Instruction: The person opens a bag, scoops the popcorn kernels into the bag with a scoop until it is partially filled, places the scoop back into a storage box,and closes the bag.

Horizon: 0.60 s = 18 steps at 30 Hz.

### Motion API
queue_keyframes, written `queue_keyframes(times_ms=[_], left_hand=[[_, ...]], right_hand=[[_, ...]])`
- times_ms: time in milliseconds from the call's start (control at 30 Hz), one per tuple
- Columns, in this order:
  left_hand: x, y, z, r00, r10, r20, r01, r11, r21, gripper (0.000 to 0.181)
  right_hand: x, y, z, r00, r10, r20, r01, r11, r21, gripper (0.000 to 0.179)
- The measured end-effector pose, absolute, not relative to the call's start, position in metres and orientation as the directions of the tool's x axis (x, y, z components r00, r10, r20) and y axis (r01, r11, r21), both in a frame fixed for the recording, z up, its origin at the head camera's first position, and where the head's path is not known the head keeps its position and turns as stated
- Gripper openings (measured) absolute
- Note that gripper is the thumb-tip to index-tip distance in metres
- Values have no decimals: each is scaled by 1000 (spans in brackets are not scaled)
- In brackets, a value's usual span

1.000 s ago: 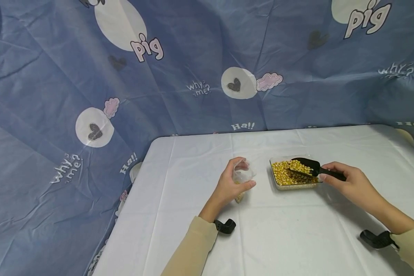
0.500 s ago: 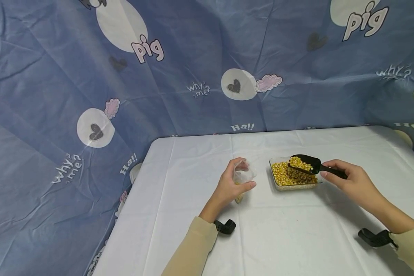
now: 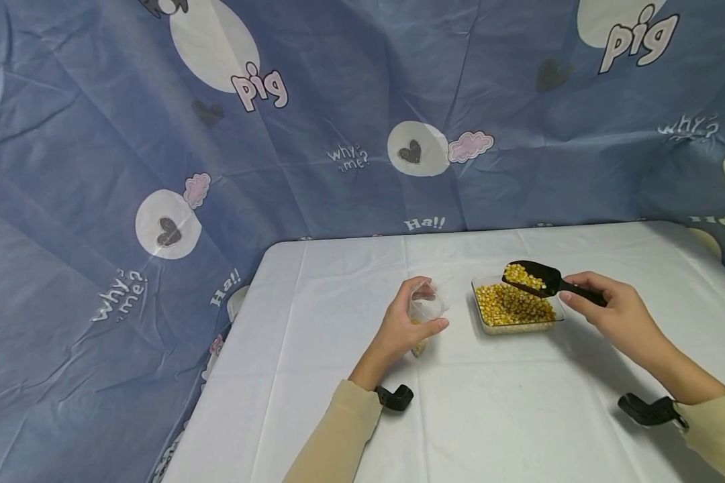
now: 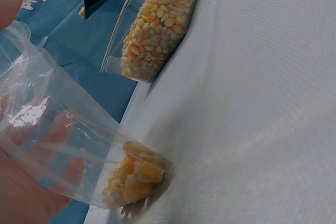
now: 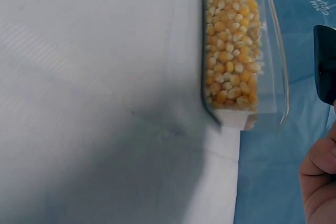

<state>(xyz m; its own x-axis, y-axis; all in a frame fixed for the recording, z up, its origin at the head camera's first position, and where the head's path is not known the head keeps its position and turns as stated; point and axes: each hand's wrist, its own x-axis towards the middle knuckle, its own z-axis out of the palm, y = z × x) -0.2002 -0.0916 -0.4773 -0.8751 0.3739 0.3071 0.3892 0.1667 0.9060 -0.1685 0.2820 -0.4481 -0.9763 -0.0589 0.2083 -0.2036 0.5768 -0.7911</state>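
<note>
My left hand (image 3: 401, 323) grips a clear plastic bag (image 3: 427, 303) near its mouth, which gapes upward. Some corn kernels (image 4: 137, 176) lie in the bag's bottom corner, low over the table, as the left wrist view shows. By its handle my right hand (image 3: 615, 316) holds a black scoop (image 3: 546, 278) loaded with yellow kernels (image 3: 519, 275). The scoop is raised above a clear rectangular container (image 3: 522, 329) filled with corn kernels (image 5: 231, 51). Only the scoop's dark edge shows in the right wrist view.
A white cloth covers the table (image 3: 495, 416). Behind it hangs a blue printed curtain (image 3: 338, 100). Black wrist cameras sit on the left wrist (image 3: 397, 397) and the right wrist.
The right hand has lifted the black scoop, with kernels in it, up out of the corn in the container. The left hand and bag have stayed in place.
</note>
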Motion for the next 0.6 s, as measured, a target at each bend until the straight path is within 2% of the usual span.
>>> queue_keyframes(times_ms=[167,433,600], left_hand=[[-199,-90,-475,-883,372,287,366,161,917,75],[-186,-92,-449,-869,412,275,361,147,921,74],[-192,-91,-461,-877,398,269,359,172,917,78]], right_hand=[[-169,276,-446,-972,-60,225,-220,556,-801,32],[-168,267,-444,-970,-58,238,-231,540,-809,31],[-169,260,-442,-967,-61,249,-243,532,-812,30]])
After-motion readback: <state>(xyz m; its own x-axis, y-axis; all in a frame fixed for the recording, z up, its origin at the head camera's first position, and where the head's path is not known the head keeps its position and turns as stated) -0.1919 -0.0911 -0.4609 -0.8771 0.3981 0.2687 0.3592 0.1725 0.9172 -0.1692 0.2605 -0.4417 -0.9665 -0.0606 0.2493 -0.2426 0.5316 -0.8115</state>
